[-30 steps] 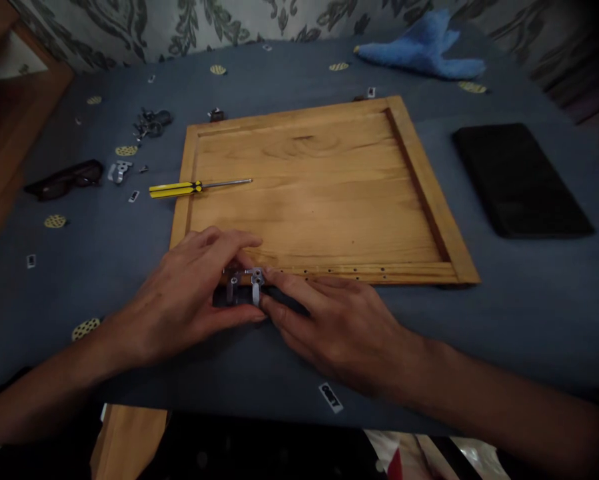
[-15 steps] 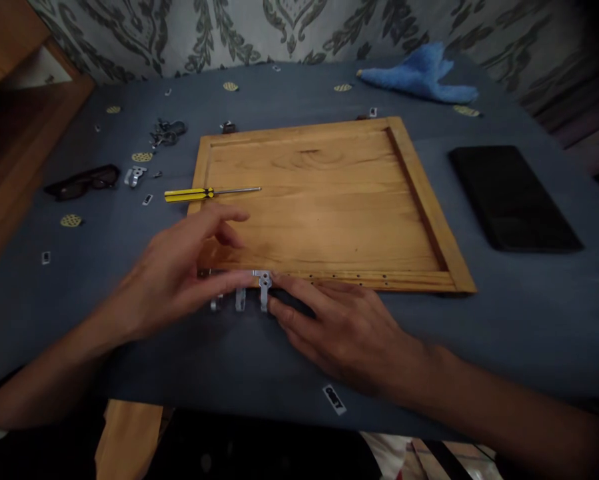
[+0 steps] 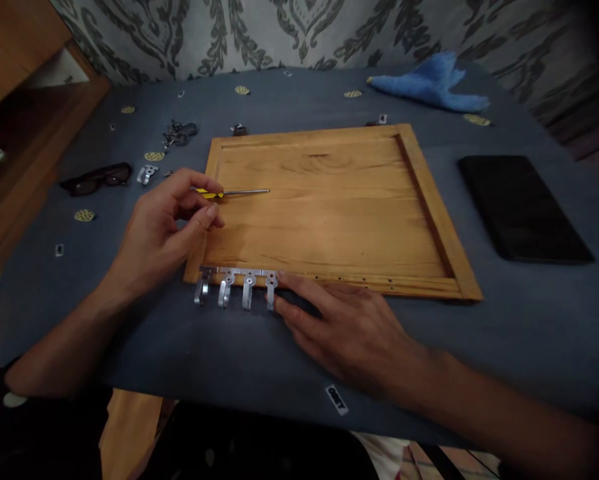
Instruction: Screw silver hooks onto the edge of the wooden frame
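A wooden framed panel (image 3: 329, 207) lies flat on the blue-covered table (image 3: 154, 347). A metal rack with several hooks (image 3: 236, 285) lies along the panel's near left edge. My right hand (image 3: 344, 330) lies flat, fingers stretched, with its fingertips touching the rack's right end. A yellow-handled screwdriver (image 3: 244, 192) lies across the panel's left rim. My left hand (image 3: 164, 227) hovers over its handle with fingers curled. The index finger reaches the handle, while the thumb stays apart below it. Most of the handle is hidden by that hand.
A black phone (image 3: 522, 207) lies right of the panel. A blue cloth (image 3: 432, 87) sits at the far right. Dark glasses (image 3: 96, 179), loose metal hooks (image 3: 146, 175) and small hardware (image 3: 179, 132) lie left of the panel. Wooden furniture (image 3: 24, 80) stands at the far left.
My left hand left the hook rack and moved up and away to the screwdriver handle. The whole rack now shows. My right hand stayed at the rack's right end.
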Action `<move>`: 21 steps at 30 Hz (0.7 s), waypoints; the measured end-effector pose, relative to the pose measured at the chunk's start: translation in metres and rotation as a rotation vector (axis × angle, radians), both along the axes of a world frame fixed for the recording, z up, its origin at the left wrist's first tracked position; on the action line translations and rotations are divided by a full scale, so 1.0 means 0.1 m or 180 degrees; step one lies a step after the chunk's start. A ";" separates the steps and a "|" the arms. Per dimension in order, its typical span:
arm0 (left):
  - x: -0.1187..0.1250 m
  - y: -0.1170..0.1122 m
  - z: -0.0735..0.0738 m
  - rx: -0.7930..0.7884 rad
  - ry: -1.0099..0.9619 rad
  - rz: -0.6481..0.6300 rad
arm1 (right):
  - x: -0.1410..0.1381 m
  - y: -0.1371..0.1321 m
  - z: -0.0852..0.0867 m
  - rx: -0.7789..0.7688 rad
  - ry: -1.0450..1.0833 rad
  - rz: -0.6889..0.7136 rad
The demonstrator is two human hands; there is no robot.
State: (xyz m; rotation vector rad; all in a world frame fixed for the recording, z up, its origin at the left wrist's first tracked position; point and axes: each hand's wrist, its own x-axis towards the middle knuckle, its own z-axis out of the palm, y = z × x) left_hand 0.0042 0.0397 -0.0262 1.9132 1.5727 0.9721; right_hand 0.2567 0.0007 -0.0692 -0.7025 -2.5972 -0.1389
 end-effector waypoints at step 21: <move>-0.37 0.30 -0.02 0.0616 -0.0434 0.0739 | 0.01 -0.01 0.02 -0.0168 -0.0028 0.0089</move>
